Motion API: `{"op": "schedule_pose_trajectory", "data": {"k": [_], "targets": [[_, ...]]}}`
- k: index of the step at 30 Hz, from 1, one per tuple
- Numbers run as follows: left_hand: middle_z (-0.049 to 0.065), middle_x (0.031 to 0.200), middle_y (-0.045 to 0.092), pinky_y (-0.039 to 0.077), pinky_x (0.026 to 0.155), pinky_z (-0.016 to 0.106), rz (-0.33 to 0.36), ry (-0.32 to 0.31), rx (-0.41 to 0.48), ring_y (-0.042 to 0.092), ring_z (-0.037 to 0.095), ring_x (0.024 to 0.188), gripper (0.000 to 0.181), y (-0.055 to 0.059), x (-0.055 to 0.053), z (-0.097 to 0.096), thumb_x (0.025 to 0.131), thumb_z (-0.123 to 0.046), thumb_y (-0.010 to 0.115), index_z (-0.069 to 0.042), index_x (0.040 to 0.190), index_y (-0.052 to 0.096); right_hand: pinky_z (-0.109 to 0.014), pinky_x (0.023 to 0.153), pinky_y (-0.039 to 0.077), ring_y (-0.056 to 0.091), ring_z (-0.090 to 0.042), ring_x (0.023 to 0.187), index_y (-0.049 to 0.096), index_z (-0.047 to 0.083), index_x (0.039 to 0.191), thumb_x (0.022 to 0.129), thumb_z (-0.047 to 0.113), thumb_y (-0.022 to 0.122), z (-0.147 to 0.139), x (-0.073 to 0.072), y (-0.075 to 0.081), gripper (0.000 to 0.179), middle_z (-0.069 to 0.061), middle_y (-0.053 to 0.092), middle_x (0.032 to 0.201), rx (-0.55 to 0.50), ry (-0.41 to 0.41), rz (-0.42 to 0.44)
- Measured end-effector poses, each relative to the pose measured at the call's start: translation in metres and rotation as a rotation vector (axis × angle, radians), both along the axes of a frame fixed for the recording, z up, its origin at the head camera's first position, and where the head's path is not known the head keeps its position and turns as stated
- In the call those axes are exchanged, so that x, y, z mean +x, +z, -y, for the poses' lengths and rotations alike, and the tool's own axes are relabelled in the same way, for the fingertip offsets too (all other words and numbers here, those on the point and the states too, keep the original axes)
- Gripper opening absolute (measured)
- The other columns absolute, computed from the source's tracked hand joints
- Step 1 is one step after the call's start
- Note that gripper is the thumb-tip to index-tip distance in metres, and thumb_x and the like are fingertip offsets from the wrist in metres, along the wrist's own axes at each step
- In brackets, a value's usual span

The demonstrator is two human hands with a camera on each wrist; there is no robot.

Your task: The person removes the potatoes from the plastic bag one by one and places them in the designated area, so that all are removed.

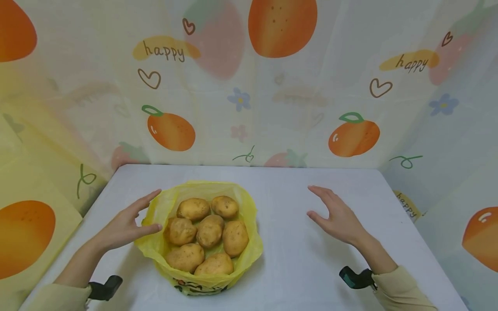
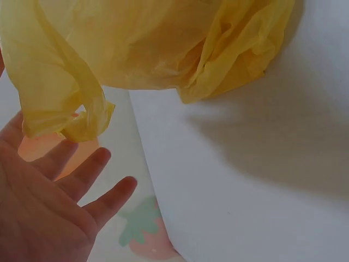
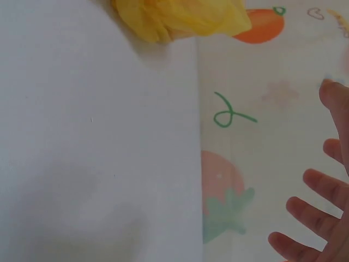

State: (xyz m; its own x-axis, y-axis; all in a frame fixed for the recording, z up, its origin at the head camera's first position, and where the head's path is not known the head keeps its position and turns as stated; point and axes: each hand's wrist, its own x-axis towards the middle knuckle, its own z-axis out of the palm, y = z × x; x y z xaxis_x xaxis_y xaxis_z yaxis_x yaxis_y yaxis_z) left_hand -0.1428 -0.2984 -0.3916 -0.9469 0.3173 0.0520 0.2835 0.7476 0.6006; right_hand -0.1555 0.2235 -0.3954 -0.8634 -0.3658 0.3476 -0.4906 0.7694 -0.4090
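Note:
A yellow plastic bag stands on the table with its mouth spread wide, its rim turned outward. Inside lie several potatoes, light brown and unpeeled. At the bag's left rim is my left hand, thumb and fingers spread apart, overlapping the bag's edge in the head view. In the left wrist view, a crumpled corner of the bag hangs close by the fingertips of that hand. Well to the right of the bag, my right hand hovers over the white surface, fingers extended, holding nothing.
The white table ends at a straight back edge, with a fruit-printed curtain hanging behind it and along both sides. A dark wrist device sits at the left cuff, another device at the right cuff.

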Motion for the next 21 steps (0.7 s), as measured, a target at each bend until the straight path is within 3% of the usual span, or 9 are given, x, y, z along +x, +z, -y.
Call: {"op": "schedule_pose_trajectory", "data": {"k": [6,14,18,21], "targets": [[0.019,0.145,0.031,0.04,0.084,0.063,0.045,-0.012,0.024,0.042,0.05,0.116,0.085,-0.003,-0.001,0.0,0.079,-0.037,0.071,-0.025,0.147,0.021,-0.049,0.095,0.04,0.042,-0.025,0.123,0.042,0.014,0.138,0.083,0.029,0.067,0.011,0.001,0.002,0.062,-0.007,0.045,0.136,-0.021,0.01,0.015],[0.018,0.146,0.03,0.05,0.074,0.049,0.117,-0.014,0.042,0.047,0.052,0.109,0.084,-0.005,-0.002,0.001,0.078,-0.037,0.072,-0.03,0.146,0.024,-0.047,0.095,0.042,0.044,-0.023,0.123,0.042,0.015,0.137,0.082,0.027,0.068,0.03,0.004,0.004,0.062,-0.005,0.046,0.135,-0.048,0.043,0.022],[0.019,0.146,0.031,0.046,0.079,0.056,0.142,-0.021,0.039,0.048,0.052,0.109,0.082,-0.005,-0.003,0.001,0.078,-0.037,0.072,-0.031,0.146,0.025,-0.046,0.095,0.043,0.045,-0.023,0.122,0.043,0.015,0.137,0.081,0.026,0.07,0.041,0.005,0.005,0.063,-0.005,0.048,0.134,-0.052,0.067,0.001],[0.018,0.147,0.03,0.039,0.085,0.063,0.149,-0.032,0.039,0.041,0.052,0.117,0.08,-0.005,-0.003,0.0,0.079,-0.036,0.071,-0.029,0.145,0.027,-0.045,0.095,0.043,0.045,-0.022,0.122,0.044,0.015,0.136,0.081,0.026,0.07,0.047,0.005,0.006,0.062,-0.004,0.048,0.134,-0.058,0.081,-0.005]]}}
